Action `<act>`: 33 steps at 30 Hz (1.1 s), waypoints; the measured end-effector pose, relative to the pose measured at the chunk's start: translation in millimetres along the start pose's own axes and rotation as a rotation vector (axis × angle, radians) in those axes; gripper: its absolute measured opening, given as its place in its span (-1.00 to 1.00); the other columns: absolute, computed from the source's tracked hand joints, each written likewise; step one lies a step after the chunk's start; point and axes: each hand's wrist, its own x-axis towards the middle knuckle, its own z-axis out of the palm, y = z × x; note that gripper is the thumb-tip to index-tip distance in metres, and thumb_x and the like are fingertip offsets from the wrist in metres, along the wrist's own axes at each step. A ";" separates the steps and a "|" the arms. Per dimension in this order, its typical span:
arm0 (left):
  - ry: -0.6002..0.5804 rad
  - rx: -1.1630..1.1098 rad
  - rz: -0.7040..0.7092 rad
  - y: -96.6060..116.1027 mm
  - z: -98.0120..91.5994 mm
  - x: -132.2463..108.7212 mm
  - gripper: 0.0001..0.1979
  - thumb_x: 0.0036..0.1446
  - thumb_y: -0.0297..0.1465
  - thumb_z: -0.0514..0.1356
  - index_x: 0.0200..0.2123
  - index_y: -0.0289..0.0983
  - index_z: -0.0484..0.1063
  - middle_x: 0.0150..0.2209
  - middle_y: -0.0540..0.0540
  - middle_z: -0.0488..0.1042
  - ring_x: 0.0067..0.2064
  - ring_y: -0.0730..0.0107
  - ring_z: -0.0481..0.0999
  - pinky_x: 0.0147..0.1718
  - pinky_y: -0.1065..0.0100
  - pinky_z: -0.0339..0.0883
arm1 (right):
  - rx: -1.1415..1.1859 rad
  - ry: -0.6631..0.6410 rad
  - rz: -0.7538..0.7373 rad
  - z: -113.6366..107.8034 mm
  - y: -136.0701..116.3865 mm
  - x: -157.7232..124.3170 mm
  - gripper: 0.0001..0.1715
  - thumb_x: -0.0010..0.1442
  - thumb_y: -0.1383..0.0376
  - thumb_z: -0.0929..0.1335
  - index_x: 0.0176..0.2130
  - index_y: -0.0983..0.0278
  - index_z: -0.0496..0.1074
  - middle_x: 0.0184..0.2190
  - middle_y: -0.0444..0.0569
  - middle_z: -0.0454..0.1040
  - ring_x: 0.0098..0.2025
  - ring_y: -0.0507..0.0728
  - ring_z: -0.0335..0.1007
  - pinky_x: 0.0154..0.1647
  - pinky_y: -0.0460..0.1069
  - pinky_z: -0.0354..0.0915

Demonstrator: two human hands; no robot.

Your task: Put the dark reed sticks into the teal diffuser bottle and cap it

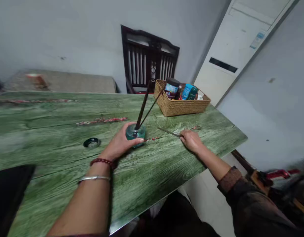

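My left hand [118,144] is closed round the little green glass jar [135,132] near the middle of the table [55,115]; it is smooth and breakable, so I hold its fat sides; my right hand [191,141] touches a thin, light stick [168,132] lying flat; pinched or not, I cannot tell.

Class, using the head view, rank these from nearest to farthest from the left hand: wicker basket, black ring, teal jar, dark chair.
1. teal jar, gripped by the left hand.
2. black ring, on the table to its left.
3. wicker basket, far right of the table.
4. dark chair, behind the table.
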 end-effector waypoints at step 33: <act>0.024 -0.058 0.081 -12.1 2.7 -0.1 -0.24 -0.14 -0.12 0.42 0.13 -0.16 0.30 0.04 -0.17 0.51 0.03 0.02 0.53 0.06 -0.02 0.37 | 1.401 0.553 -0.381 -84.5 -131.1 60.6 -0.71 0.14 0.10 0.45 -0.35 0.20 0.34 -0.46 -0.22 0.39 -0.48 -0.03 0.35 -0.42 -0.07 0.34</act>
